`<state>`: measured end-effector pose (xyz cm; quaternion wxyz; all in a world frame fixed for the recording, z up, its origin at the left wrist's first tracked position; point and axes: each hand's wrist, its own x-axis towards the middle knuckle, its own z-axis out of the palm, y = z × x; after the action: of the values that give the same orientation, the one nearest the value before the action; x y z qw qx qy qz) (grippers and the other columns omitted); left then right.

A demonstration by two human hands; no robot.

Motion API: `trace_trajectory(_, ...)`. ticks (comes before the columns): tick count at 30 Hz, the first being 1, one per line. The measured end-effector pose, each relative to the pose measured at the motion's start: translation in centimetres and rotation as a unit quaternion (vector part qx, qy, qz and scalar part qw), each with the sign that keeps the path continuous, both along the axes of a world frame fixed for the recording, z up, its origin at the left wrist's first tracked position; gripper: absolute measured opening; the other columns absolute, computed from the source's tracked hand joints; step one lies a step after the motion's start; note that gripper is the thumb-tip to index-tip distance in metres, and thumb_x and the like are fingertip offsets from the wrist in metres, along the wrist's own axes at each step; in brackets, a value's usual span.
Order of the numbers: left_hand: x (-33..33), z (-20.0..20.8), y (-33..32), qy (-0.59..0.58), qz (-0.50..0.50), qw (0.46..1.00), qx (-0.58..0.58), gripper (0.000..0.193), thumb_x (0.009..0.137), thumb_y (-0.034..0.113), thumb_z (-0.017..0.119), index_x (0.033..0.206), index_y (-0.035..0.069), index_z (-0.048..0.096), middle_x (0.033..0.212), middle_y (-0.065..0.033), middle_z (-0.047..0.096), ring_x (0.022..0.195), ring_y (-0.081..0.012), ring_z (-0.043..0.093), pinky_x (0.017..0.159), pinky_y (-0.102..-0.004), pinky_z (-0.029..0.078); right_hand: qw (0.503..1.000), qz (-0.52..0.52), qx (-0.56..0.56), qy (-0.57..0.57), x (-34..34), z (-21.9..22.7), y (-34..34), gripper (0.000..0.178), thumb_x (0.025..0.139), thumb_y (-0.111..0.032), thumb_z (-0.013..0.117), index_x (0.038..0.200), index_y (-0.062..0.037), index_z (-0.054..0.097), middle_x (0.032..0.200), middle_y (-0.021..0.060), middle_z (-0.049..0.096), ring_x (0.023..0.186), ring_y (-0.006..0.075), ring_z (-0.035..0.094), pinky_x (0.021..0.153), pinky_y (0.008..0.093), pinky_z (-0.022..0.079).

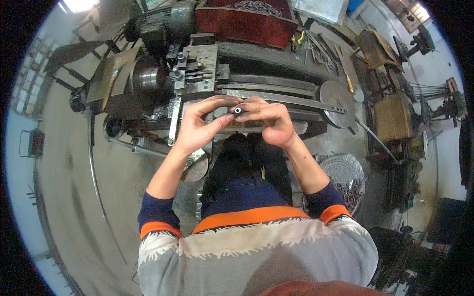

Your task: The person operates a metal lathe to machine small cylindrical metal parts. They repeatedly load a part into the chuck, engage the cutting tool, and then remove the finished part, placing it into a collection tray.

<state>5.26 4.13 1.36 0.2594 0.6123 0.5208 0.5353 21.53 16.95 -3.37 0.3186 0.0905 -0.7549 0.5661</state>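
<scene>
- The small round piece (238, 110) is between my fingertips, its bright ringed end (with a dark center) facing up toward me.
- My left hand (200, 121) is closed on it, thumb and fingers pinching from the left.
- My right hand (271, 121) is closed on it too, fingertips meeting the left's (they hide most of the piece).
- Beyond my hands lies the lathe (197, 69), its cylindrical chuck (149, 79) to the left, a flat round disc (337, 101) to the right.
- Behind it, a red bin (237, 29) holds metal parts (259, 6).
- Near my right forearm, a round basket (339, 165) holds more small parts (351, 192).
</scene>
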Motion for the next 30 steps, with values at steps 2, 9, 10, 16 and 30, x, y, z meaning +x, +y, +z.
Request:
trace_trajectory(2,0.3,-0.2,0.4,-0.004,0.003,1.0,-0.015,0.026,0.074,0.005,0.062,0.099,-0.001,0.062,0.103,-0.0124,0.062,0.098,-0.0202,0.058,0.086,-0.0306,0.043,1.0,0.003,0.0,-0.001,0.3,-0.1,0.4,0.059,0.069,-0.052,0.06,0.098,-0.0011,0.066,0.105,0.0141,0.06,0.098,0.026,0.052,0.088,0.0374,0.037)
trace_trajectory(9,-0.2,-1.0,0.9,0.032,0.001,0.999,0.008,0.022,0.074,0.005,0.062,0.095,0.0,0.064,0.1,-0.0134,0.063,0.094,-0.0208,0.059,0.083,-0.0303,0.045,0.998,0.031,-0.056,-0.019,0.0,-0.8,0.7,0.06,0.069,-0.052,0.061,0.097,0.0012,0.065,0.1,0.0138,0.061,0.094,0.0245,0.053,0.084,0.0359,0.039)
trace_trajectory(10,-0.3,-1.0,0.8,0.039,0.003,0.999,0.007,0.022,0.074,0.006,0.062,0.095,0.0,0.064,0.099,-0.0135,0.063,0.093,-0.0206,0.059,0.082,-0.0302,0.045,0.997,0.037,-0.058,-0.025,-0.1,-0.8,0.7,0.06,0.07,-0.052,0.061,0.097,0.0014,0.065,0.1,0.0138,0.061,0.094,0.0243,0.053,0.084,0.0356,0.04)
trace_trajectory(16,-0.3,-1.4,0.8,0.019,0.045,0.999,-0.021,0.021,0.075,0.007,0.063,0.094,-0.001,0.064,0.095,-0.012,0.064,0.089,-0.0195,0.06,0.079,-0.0293,0.046,0.995,0.026,-0.077,-0.056,-0.4,-1.1,0.7,0.063,0.068,-0.055,0.061,0.097,0.0012,0.065,0.101,0.0141,0.061,0.093,0.0235,0.055,0.081,0.0335,0.042)
trace_trajectory(30,-4.8,-1.4,-4.8,-0.058,0.219,0.97,-0.091,0.013,0.079,0.003,0.058,0.089,-0.003,0.063,0.088,-0.0083,0.065,0.083,-0.0121,0.058,0.075,-0.0237,0.044,0.935,-0.28,0.193,-0.1,-6.3,5.5,16.2,0.031,0.063,-0.01,0.053,0.09,0.0002,0.066,0.09,0.0135,0.065,0.079,0.0172,0.061,0.076,0.0287,0.047)
